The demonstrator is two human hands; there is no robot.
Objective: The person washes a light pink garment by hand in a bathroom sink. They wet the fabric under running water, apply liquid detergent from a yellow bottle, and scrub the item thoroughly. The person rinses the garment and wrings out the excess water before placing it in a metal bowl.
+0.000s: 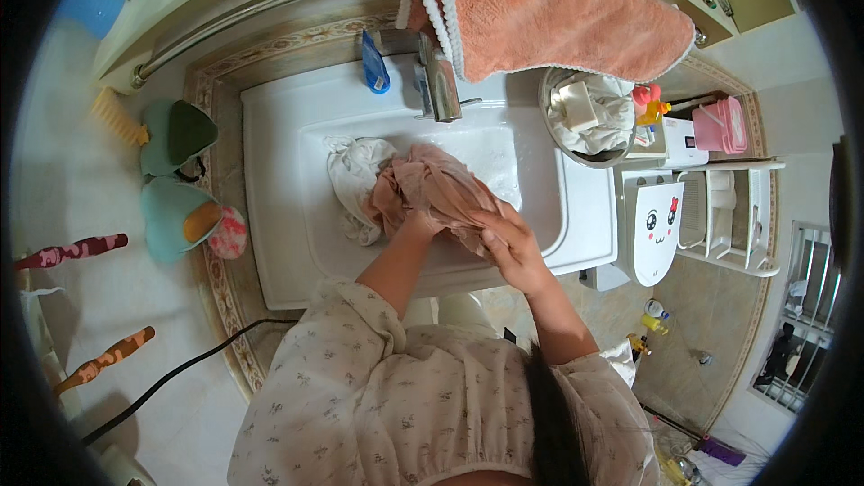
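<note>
A wet, dusty-pink cloth (pixel 439 182) is bunched over the basin of the white sink (pixel 270 236). My right hand (pixel 509 243) grips its near right end, thumb on top and fingers wrapped over the fabric. From the left, my left hand (pixel 422 223) reaches into the same cloth; folds hide its fingers, and only the wrist and back edge show. Against the pink fabric, on the left side of the basin, lies a crumpled white cloth (pixel 358 179). The metal faucet (pixel 442 91) stands behind the cloth, and no stream of water can be made out.
A metal bowl (pixel 594 160) on the sink's right corner holds white fabric (pixel 611 131) and a pale soap bar (pixel 578 106). Behind the basin stands a blue tube (pixel 375 67). An orange towel (pixel 560 13) hangs over the back right. A toilet (pixel 655 229) is to the right.
</note>
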